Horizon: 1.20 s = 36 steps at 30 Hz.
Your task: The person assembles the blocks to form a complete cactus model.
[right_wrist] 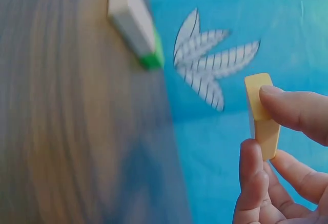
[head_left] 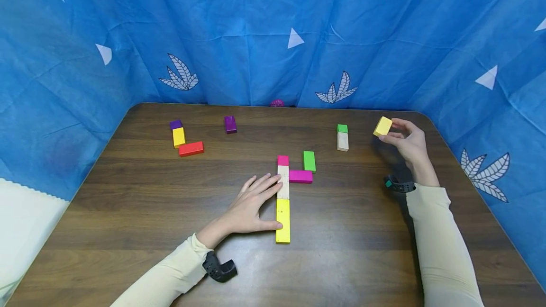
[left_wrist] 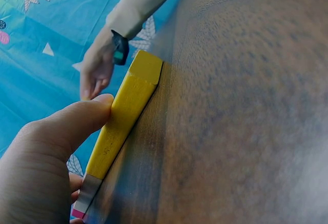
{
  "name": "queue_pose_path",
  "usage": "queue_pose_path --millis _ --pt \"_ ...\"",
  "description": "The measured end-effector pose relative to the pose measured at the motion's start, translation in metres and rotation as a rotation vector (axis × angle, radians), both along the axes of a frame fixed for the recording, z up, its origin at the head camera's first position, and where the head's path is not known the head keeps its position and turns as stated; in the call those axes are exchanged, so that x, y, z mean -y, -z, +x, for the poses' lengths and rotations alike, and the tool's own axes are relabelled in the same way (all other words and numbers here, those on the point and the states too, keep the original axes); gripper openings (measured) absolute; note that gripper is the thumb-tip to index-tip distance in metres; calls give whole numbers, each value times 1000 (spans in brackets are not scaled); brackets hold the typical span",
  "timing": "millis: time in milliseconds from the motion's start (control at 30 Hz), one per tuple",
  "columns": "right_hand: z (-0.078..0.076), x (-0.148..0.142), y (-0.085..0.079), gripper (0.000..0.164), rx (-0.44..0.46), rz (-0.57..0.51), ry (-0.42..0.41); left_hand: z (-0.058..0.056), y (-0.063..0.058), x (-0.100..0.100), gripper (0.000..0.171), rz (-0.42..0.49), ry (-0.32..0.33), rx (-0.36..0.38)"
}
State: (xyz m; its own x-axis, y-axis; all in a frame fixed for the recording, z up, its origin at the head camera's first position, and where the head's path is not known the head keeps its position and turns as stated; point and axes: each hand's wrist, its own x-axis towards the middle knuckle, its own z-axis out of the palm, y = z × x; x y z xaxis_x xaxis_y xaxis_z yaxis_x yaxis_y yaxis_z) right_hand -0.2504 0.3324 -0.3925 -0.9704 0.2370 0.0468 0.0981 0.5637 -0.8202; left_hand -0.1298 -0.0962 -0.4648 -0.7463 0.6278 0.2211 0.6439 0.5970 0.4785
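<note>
My right hand (head_left: pixel 407 142) pinches a yellow block (head_left: pixel 382 126) between thumb and fingers, held up over the back right of the table. In the right wrist view, the thumb lies on one face of this yellow block (right_wrist: pixel 263 106). My left hand (head_left: pixel 249 207) has its fingers spread beside a straight row of blocks. Its fingertips touch the white part (head_left: pixel 283 188) of the row, and its thumb touches the long yellow block (head_left: pixel 283 221) at the near end. A pink block (head_left: pixel 283 160) caps the far end. A magenta block (head_left: pixel 301 176) juts right from the row, with a green block (head_left: pixel 309 160) at its tip.
Toward the back right stand a white block (head_left: pixel 342 142) and a small green block (head_left: pixel 342 128). At the back left are a purple block (head_left: pixel 230 124), a red block (head_left: pixel 191 148), a yellow block (head_left: pixel 178 137) and a violet one (head_left: pixel 175 124). Blue curtains (head_left: pixel 256 37) surround the table.
</note>
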Motion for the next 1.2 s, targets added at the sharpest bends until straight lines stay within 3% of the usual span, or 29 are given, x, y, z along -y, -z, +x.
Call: queue_pose_path --millis 333,633,867,1200 --pt "-2 54 -7 66 -63 -40 -142 0 0 -1 96 -5 0 12" --pt "-6 99 -3 67 -46 -108 -306 0 0 -1 96 -7 0 8" --pt "-12 119 10 67 40 -92 -350 -1 1 -2 97 -5 5 -4" --pt "-15 134 27 67 93 -18 -379 0 1 -1 97 -7 0 -6"
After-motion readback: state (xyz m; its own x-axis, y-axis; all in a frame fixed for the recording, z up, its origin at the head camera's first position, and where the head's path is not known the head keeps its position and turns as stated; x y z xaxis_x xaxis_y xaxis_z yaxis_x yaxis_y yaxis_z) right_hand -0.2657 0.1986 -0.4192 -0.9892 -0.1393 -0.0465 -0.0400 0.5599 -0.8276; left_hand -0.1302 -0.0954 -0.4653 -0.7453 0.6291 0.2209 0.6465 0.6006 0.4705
